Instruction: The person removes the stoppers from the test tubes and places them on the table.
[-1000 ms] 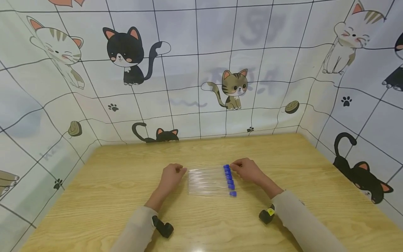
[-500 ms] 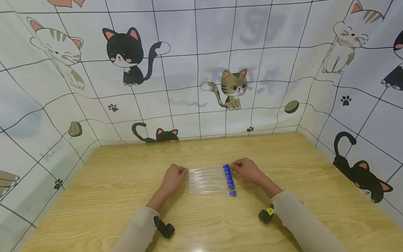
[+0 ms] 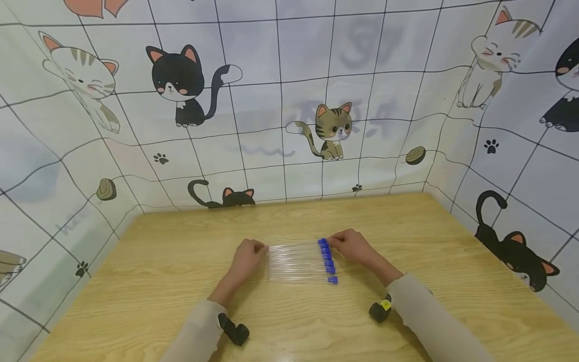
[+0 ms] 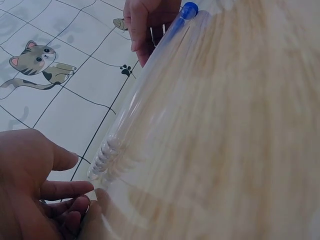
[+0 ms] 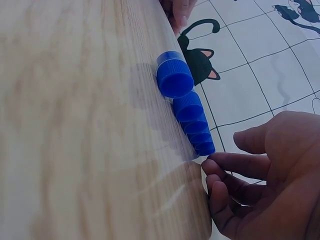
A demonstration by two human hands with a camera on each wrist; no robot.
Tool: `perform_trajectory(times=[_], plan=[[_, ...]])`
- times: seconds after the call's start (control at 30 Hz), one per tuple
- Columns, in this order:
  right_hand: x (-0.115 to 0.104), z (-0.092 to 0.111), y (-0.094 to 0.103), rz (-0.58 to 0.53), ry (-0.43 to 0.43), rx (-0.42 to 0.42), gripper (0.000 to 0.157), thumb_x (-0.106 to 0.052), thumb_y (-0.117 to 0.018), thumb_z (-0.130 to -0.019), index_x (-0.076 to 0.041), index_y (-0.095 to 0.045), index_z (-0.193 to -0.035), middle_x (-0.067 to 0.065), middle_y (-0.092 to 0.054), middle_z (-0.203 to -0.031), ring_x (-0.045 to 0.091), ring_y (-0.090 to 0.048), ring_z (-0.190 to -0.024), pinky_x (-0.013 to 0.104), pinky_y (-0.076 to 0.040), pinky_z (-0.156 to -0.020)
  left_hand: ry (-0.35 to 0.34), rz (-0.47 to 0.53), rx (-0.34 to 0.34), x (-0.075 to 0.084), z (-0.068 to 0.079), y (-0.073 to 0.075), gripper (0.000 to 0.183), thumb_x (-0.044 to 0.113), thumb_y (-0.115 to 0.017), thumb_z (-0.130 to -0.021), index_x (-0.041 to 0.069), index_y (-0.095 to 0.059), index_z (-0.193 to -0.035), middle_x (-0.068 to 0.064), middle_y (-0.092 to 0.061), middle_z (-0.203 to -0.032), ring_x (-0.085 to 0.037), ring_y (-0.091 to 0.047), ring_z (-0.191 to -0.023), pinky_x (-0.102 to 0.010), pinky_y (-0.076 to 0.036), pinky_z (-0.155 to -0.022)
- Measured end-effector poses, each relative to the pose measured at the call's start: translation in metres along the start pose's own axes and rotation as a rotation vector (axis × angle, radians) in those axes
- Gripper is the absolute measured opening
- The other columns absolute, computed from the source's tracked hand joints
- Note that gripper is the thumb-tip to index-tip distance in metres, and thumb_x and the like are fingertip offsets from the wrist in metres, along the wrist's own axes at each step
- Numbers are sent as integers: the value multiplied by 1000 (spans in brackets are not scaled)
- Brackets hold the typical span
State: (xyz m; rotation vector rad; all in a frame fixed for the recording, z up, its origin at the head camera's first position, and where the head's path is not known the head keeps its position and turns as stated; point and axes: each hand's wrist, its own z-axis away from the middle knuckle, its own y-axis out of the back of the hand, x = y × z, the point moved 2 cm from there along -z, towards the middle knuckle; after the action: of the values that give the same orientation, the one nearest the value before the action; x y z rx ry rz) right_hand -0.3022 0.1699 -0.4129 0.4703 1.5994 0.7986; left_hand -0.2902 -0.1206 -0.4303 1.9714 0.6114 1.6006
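Several clear test tubes [image 3: 294,259] lie side by side on the wooden table, rounded ends to the left. Their blue screw caps [image 3: 325,251] form a row on the right. The nearest tube's cap [image 3: 332,280] sits a little apart from the rest. My left hand [image 3: 248,257] is at the rounded ends of the far tubes; in the left wrist view its index fingertip [image 4: 86,186] lies against or just beside them, thumb apart. My right hand [image 3: 355,246] has its index finger [image 5: 235,164] at the farthest cap, thumb raised away. Neither hand pinches a tube.
The table [image 3: 181,301] reaches back to a hanging cloth [image 3: 258,100] printed with cats and a grid, which also rises at both sides. Small black cameras [image 3: 235,332] are strapped to both wrists, over beige sleeves.
My left fingers have moved slightly right, up to the tubes' rounded ends. The right hand stays by the far caps. The head view has shifted a little; the tubes look unmoved.
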Motion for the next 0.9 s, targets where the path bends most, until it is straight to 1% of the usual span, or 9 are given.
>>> perform_trajectory(times=[0.13,0.23,0.43,0.5,0.57,0.67,0.73,0.83,0.9], plan=[[0,1,0,-14,3,-6,31,-22,-53,-99,1,-68,-115,13,-67,-110,17,-55,-80,32,-42,-65,-17,-12,-19,1,0,-2,26,14,-57,-96,-9,-67,-102,-18,-58,-106,-31,-56,-99,-45,-47,-83],[1,1,-1,-32,14,-9,31,-21,-54,-99,1,-67,-116,14,-67,-111,17,-49,-68,31,-36,-57,-28,-24,-32,2,0,-3,24,11,-57,-95,-8,-68,-103,-19,-59,-107,-33,-56,-101,-46,-47,-84],[3,1,-2,-28,48,1,31,-20,-53,-99,1,-68,-116,16,-67,-112,15,-47,-67,30,-34,-57,2,32,-58,2,-2,-5,25,7,-53,-96,-10,-64,-110,-21,-64,-110,-35,-58,-106,-45,-48,-86],[3,1,-3,-29,50,5,30,-21,-52,-100,1,-71,-109,15,-68,-109,16,-46,-65,30,-34,-56,1,45,-60,1,-3,-5,26,7,-53,-96,-11,-63,-112,-22,-64,-110,-36,-58,-108,-45,-48,-86],[3,0,-3,-32,49,18,32,-22,-50,-100,1,-72,-105,14,-69,-106,17,-53,-68,30,-37,-57,0,63,-55,0,-3,-6,27,7,-52,-96,-11,-63,-113,-23,-64,-112,-37,-56,-110,-46,-47,-88],[5,0,-4,-55,20,45,36,-26,-49,-101,0,-73,-102,10,-70,-100,20,-62,-80,32,-44,-64,41,150,-8,-3,-3,-7,27,9,-51,-98,-9,-64,-113,-20,-64,-113,-36,-55,-113,-47,-46,-90],[6,-2,-4,-87,-2,70,37,-28,-48,-102,0,-72,-106,9,-71,-97,21,-64,-89,34,-48,-72,72,219,45,-5,-3,-7,26,11,-51,-98,-7,-66,-112,-17,-65,-113,-34,-55,-114,-46,-45,-91],[9,-4,-6,-181,-42,110,38,-28,-47,-102,1,-71,-106,8,-71,-93,20,-65,-84,35,-50,-76,72,295,119,-7,-3,-9,25,11,-53,-98,-6,-68,-110,-16,-67,-111,-32,-56,-114,-45,-45,-92],[11,-7,-7,-253,-49,136,38,-26,-47,-102,3,-70,-106,9,-71,-93,19,-67,-82,34,-52,-75,66,315,144,-7,-4,-10,24,12,-56,-97,-5,-69,-108,-15,-68,-109,-32,-57,-112,-45,-45,-92]])
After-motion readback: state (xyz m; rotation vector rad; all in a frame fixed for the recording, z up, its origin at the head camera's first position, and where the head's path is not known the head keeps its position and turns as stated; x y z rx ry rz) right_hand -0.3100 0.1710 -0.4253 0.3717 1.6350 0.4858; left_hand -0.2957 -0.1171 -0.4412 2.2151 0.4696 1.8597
